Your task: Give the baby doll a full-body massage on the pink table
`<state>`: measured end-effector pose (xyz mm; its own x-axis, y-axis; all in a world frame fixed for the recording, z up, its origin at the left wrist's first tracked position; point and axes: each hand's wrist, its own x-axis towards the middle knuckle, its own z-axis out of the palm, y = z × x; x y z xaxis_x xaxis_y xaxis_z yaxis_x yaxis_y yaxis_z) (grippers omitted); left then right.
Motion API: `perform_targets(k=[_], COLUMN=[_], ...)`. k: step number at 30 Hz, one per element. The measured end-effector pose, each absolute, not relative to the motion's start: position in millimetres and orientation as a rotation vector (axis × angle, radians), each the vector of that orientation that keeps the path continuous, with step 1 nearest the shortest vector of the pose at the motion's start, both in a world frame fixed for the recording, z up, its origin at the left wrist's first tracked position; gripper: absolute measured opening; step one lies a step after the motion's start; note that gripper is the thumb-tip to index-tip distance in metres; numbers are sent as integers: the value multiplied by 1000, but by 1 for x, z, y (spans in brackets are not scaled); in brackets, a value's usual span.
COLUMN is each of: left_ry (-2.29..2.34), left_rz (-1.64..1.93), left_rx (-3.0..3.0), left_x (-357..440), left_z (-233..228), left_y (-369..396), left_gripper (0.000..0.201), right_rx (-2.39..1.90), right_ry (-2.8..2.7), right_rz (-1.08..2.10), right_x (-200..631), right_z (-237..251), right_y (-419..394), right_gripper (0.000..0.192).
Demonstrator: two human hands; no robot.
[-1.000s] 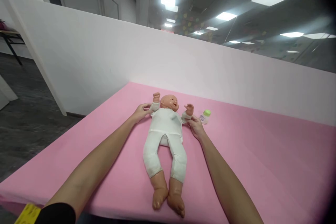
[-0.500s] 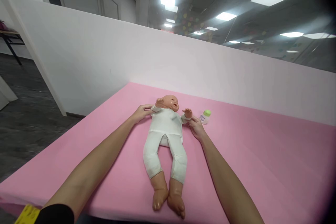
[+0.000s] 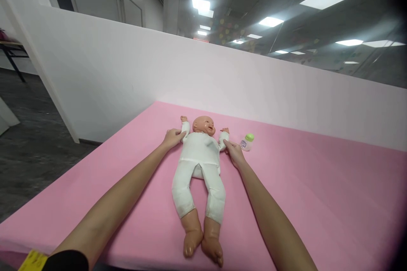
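— Since a moment ago, both of the doll's arms have gone from bent up over its chest to lying out beside its head, and my hands went with them.

— Where is it now?

— The baby doll [image 3: 199, 156] lies on its back in the middle of the pink table [image 3: 318, 194], head toward the white partition wall [image 3: 127, 76], bare feet toward me.

— And your hands?

— My left hand [image 3: 173, 137] is closed around the doll's sleeve on my left, just below the little fist. My right hand [image 3: 234, 152] pinches the other sleeve [image 3: 222, 139] near the wrist. Both are grasping cloth and the arm inside it, not resting flat.

— How does it feel to handle, do you think?

— I judge it light. The body in the white suit looks soft and floppy, so it would sag if lifted by one limb. The head, hands and feet look like hard, smooth plastic, a bit slippery. The arms seem to swing loosely at the shoulders.

— Where would you take hold?

— At the sleeved forearms for moving the arms, as now. For the whole doll, under the torso and behind the head.

— Anything else nearby?

— A small bottle with a green cap [image 3: 247, 141] stands just beside my right hand, apart from the doll.
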<state>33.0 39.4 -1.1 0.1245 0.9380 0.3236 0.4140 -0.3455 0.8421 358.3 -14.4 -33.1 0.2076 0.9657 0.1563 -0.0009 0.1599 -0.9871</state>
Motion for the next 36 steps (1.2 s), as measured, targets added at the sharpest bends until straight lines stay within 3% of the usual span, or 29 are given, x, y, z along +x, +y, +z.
perform_targets(k=[9,13,17,24,36], left_ry=[1373,1224,990,850,863], left_rz=[1156,1187,1297,1200,1389], left_rx=[1781,1729,1660,1599,1501], left_x=[32,27,22,20,27], left_z=[0,-2,-2,-2,-10], left_y=[39,38,39,39,45], left_gripper=[44,30,50,49,57], right_rx=[-1192,-1034,-892,-853,-898], right_ry=[-1074,-1062,-1043,-1134,-1098], right_rz=[956,996,1054,1142,1076], right_x=[360,359,359,357,353], right_z=[-37,-38,-37,-27,-33], right_y=[-12,-14,-16,-26,-17], right_gripper=[48,34,38,33,41])
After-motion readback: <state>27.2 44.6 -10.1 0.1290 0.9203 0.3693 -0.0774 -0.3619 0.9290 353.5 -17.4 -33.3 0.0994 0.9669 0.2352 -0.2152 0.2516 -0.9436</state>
